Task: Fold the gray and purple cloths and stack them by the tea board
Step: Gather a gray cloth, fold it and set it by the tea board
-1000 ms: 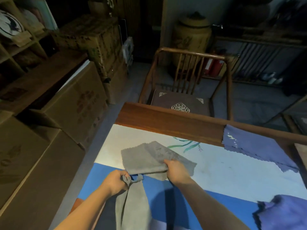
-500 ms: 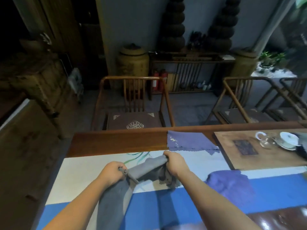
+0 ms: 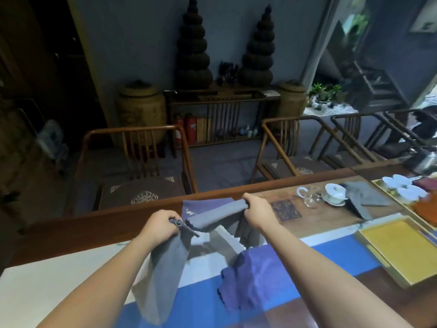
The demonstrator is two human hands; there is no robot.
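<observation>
A gray cloth [image 3: 165, 263] hangs in the air between both hands, above the table. My left hand [image 3: 160, 227] pinches one corner and most of the fabric drops below it. My right hand [image 3: 257, 213] grips the other end, bunched in the fist. A crumpled purple cloth [image 3: 250, 280] lies on the blue and white mat under my right forearm. Another purple cloth [image 3: 201, 209] lies flat at the table's far edge, partly hidden behind the gray one. The wooden tea board [image 3: 314, 221] sits just right of my right hand.
On the tea board stand a glass pitcher [image 3: 309, 200], a white lidded cup [image 3: 335, 194] and another gray cloth [image 3: 364, 200]. A yellow tray [image 3: 402, 249] lies at the right. White cups [image 3: 402, 185] sit further back. Wooden chairs [image 3: 139, 166] stand beyond the table.
The gray cloth has been lifted off the mat and carried right, held up between both hands. My view swung right, bringing the tea board and yellow tray into sight.
</observation>
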